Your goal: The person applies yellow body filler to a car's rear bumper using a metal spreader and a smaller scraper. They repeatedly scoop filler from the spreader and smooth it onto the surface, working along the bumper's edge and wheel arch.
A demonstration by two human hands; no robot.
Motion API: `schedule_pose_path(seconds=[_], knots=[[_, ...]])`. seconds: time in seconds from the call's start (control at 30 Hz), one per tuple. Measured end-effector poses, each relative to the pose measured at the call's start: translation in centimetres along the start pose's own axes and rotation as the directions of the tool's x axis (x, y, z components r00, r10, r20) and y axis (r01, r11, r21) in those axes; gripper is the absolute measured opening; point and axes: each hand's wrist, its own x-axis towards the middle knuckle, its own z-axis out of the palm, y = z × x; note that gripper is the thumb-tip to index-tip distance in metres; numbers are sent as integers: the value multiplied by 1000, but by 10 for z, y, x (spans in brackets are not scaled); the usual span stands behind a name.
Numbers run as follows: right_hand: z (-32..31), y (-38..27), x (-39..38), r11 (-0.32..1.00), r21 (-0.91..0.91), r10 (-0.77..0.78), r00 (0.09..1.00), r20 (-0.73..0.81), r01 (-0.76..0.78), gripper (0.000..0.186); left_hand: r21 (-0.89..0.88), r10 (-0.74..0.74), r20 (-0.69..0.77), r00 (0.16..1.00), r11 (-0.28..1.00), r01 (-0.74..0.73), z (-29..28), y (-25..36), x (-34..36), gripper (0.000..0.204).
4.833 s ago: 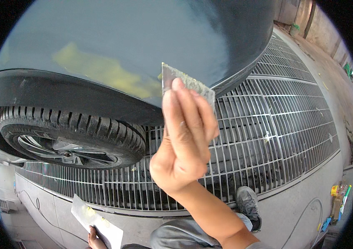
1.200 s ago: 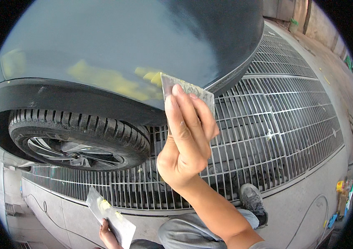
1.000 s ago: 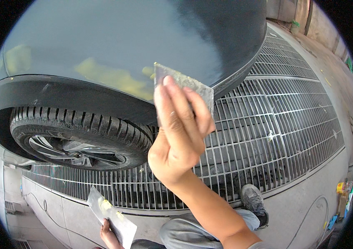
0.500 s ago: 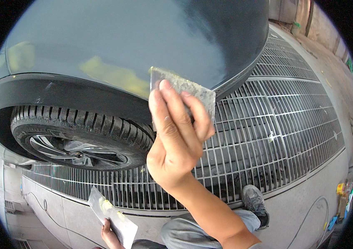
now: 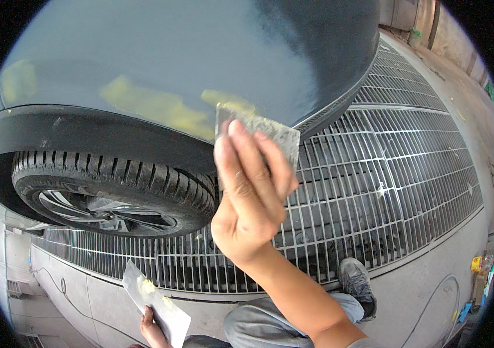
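My right hand (image 5: 253, 185) grips a flat putty spreader (image 5: 267, 129), fingers pressed along its face. The spreader's upper edge rests against the grey car body panel (image 5: 171, 46), at the lower end of a fresh yellow putty smear (image 5: 226, 100). More yellow putty (image 5: 154, 105) lies along the panel just above the black wheel arch trim (image 5: 102, 124). Low in the view my left hand (image 5: 153, 329) holds a thin, pale mixing plate (image 5: 163, 313) by its edge. Small dabs of yellow putty (image 5: 146, 286) sit on that plate.
A wheel with a black tyre (image 5: 113, 197) stands below the panel. Metal floor grating (image 5: 369, 191) runs beneath the car. My shoe (image 5: 357, 287) is at the grating's near edge. A hose (image 5: 78, 304) lies at left; bottles and small items (image 5: 480, 275) are at far right.
My right hand has drawn the spreader slightly down, leaving a yellow putty smear on the panel above it. The left hand and plate have barely shifted.
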Motion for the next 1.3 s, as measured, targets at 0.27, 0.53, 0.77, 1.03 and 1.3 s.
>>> schedule_pose_path(seconds=[0.27,0.53,0.77,1.03,1.3], knots=[[-22,14,5,1000,-22,-3,1000,5,4,36,99,48,-53,997,994,-43,4,-2,-2,46],[-8,14,-13,999,37,-15,999,48,14,39,161,60,-114,992,986,-41,-5,-3,7,47],[-29,17,7,999,5,-38,999,21,38,35,140,78,-58,995,988,-69,-11,-6,14,44],[-8,-1,8,1000,12,18,1000,24,-18,43,80,63,-89,994,995,-55,0,-3,1,46],[-24,14,11,1000,-16,-3,1000,12,3,37,83,34,-77,996,996,-27,5,0,-4,46]])
